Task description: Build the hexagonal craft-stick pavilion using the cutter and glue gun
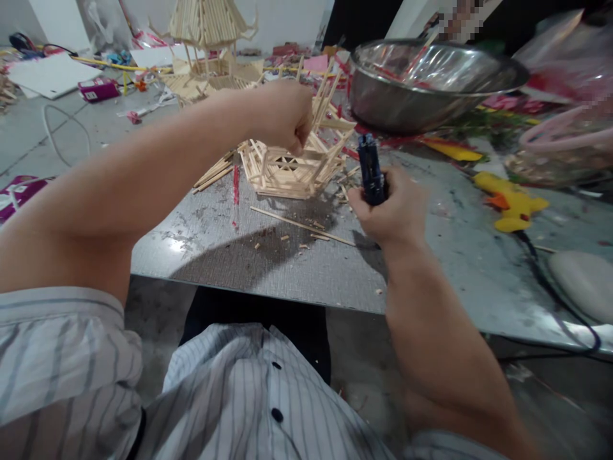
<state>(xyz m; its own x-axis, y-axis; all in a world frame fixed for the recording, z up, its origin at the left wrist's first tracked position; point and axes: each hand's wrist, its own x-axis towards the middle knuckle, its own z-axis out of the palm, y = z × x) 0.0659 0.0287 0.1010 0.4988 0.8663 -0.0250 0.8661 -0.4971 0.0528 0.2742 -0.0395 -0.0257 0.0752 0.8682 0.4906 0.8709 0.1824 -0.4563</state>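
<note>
1. A pale wall (282, 22) stood behind the work area, plain and whitish.
2. Toward the upper right, a black panel (364, 22) rose beside a slanting white post (419, 19).
3. A wide grey table (158, 255) filled the middle, its finely streaked top scuffed.
4. Light glared off its near left part.
5. Grey floor (357, 358) showed below its front edge.

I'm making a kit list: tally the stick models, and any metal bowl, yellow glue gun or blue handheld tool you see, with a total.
Stick models: 2
Blue tool, in the right hand: 1
Metal bowl: 1
Yellow glue gun: 1
Total: 5
</note>
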